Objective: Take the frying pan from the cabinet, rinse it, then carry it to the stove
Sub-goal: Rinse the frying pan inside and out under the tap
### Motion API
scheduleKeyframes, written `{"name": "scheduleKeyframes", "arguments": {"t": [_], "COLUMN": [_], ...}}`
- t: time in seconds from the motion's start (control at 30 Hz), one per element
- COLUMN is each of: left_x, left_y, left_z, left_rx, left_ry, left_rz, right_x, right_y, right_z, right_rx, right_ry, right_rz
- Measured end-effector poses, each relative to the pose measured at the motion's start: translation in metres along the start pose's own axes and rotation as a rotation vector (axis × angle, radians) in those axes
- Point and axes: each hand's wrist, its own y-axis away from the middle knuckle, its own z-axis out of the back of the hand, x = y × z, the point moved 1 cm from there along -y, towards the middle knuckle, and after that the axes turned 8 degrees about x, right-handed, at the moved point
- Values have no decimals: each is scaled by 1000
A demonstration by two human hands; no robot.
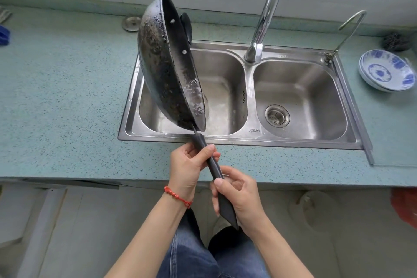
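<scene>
The black frying pan (165, 63) is tipped on its side above the left basin of the steel double sink (248, 140), its scorched underside facing left and its wet inner face turned right. Its long dark handle runs down toward me. My left hand (189, 167), with a red bracelet at the wrist, grips the handle close to the pan. My right hand (239, 196) holds the handle's lower end. The tall chrome tap (266, 16) stands behind the sink's divider; no water is seen running from it.
A stack of blue-and-white bowls (387, 70) sits on the counter right of the sink, with a dark scouring pad (396, 42) behind. A thin second tap (347, 31) rises at the sink's back right corner. The teal countertop (63, 97) stretches left. A drain strainer (277, 115) is in the right basin.
</scene>
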Motion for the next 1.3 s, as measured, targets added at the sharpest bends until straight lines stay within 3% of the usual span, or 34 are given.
{"name": "scheduleKeyframes", "arguments": {"t": [0.17, 0.8, 1.13, 1.3], "left_x": [-5, -12, -16, -16], "left_y": [0, 4, -1, -2], "left_z": [1, -4, -6, -7], "left_rx": [-5, 254, 155, 93], "left_ry": [-39, 297, 0, -108], "left_rz": [-42, 119, -104, -188], "right_x": [0, 11, 37, 46], "right_y": [-3, 6, -4, -7], "right_z": [-5, -13, 1, -4], "right_rx": [77, 157, 225, 130], "right_ry": [-5, -242, 80, 292], "right_rz": [37, 98, -55, -106]}}
